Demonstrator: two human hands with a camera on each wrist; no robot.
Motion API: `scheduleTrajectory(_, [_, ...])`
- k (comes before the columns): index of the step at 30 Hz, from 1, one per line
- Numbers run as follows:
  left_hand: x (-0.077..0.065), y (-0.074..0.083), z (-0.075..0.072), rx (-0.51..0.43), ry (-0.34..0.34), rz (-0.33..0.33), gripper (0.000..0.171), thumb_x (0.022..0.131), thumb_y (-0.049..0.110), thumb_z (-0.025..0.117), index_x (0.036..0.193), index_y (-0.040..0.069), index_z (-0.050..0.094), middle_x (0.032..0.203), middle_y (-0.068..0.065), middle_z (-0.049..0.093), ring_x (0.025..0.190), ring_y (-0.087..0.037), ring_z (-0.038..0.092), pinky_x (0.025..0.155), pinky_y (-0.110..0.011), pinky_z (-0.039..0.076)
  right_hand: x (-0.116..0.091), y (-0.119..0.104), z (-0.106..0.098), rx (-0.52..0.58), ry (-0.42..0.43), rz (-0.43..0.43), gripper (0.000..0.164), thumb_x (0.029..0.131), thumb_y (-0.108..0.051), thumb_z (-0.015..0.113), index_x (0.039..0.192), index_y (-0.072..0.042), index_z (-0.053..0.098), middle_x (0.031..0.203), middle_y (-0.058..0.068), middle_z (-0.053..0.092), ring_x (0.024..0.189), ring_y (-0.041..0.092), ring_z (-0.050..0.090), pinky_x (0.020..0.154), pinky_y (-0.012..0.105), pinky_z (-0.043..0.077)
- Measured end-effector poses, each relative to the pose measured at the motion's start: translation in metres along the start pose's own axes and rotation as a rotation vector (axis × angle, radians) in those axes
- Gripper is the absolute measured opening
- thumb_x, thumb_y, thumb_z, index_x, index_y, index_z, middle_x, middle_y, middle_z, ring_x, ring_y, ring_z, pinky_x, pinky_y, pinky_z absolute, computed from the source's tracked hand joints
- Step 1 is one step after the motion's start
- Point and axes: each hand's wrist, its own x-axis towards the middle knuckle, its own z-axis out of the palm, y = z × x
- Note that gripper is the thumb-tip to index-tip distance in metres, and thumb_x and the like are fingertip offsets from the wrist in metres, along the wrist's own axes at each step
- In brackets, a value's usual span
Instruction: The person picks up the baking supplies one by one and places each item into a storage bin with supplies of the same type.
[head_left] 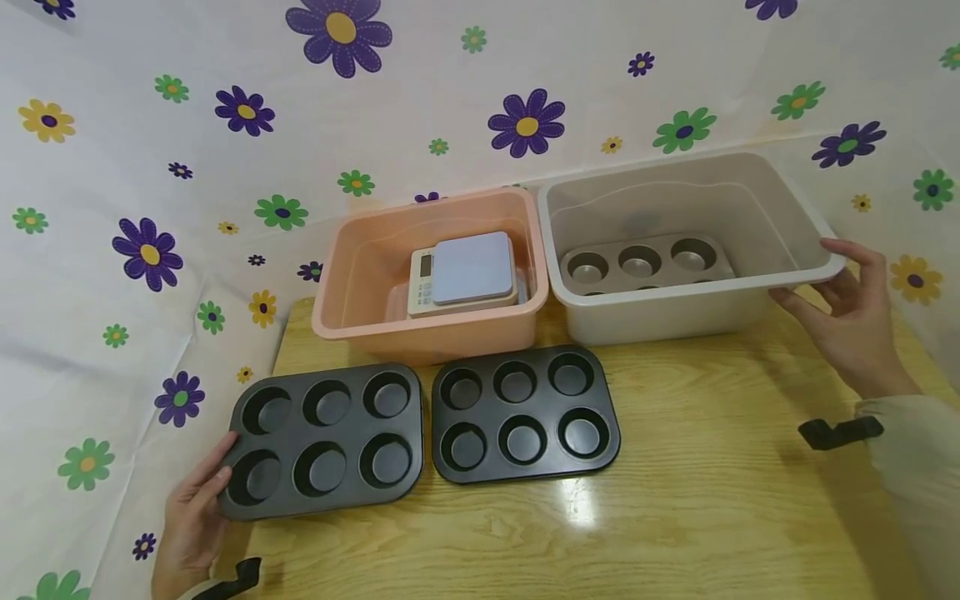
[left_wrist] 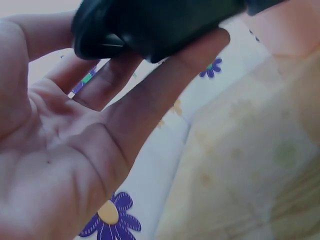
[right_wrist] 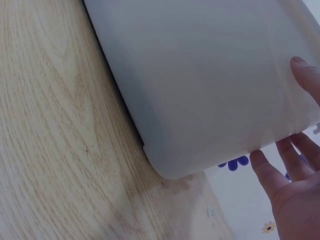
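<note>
In the head view, my left hand (head_left: 191, 517) pinches the left edge of a dark six-cup muffin pan (head_left: 350, 398). The left wrist view shows fingers (left_wrist: 175, 75) reaching beneath the dark pan's rim (left_wrist: 170, 30). A second dark muffin pan (head_left: 486, 402) lies on the table just right of the first. My right hand (head_left: 858, 325) grips the front right corner of a white plastic bin (head_left: 675, 310). In the right wrist view its thumb (right_wrist: 304, 75) is at one wall of the bin (right_wrist: 200, 90), with the other fingers round the corner.
Inside the white bin is a lighter muffin pan (head_left: 651, 258). A pink bin (head_left: 442, 340) stands beside it, holding a kitchen scale (head_left: 468, 271). Both bins stand at the back of the wooden table (head_left: 675, 500), against a flowered cloth (head_left: 420, 100).
</note>
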Motion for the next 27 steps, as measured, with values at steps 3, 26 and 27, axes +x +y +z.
scheduleTrajectory(3, [0.000, 0.005, 0.006, -0.128, -0.081, 0.049, 0.055, 0.111, -0.014, 0.028, 0.151, 0.003, 0.062, 0.153, -0.004, 0.069, 0.134, -0.017, 0.072, 0.097, -0.033, 0.062, 0.001, 0.000, 0.001, -0.008, 0.000, 0.002, 0.082, 0.094, 0.025, 0.064, 0.161, -0.017, 0.039, 0.152, 0.000, 0.057, 0.133, 0.012, 0.062, 0.095, 0.008, 0.058])
scheduleTrajectory(26, [0.036, 0.032, 0.105, -0.484, -0.431, 0.055, 0.059, 0.112, -0.010, 0.011, 0.165, -0.008, 0.035, 0.168, -0.023, 0.049, 0.142, -0.045, 0.061, 0.103, -0.049, 0.058, 0.004, -0.001, -0.005, -0.072, -0.002, 0.030, 0.084, 0.093, 0.023, 0.067, 0.162, -0.018, 0.040, 0.151, -0.004, 0.056, 0.131, 0.008, 0.062, 0.093, 0.006, 0.056])
scheduleTrajectory(27, [0.039, 0.031, 0.110, -0.491, -0.436, 0.047, 0.058, 0.112, -0.010, 0.012, 0.166, -0.007, 0.035, 0.168, -0.022, 0.049, 0.141, -0.045, 0.062, 0.103, -0.049, 0.058, 0.004, -0.001, -0.005, -0.064, -0.004, 0.023, 0.084, 0.093, 0.024, 0.067, 0.161, -0.018, 0.040, 0.151, -0.004, 0.056, 0.131, 0.008, 0.062, 0.093, 0.006, 0.057])
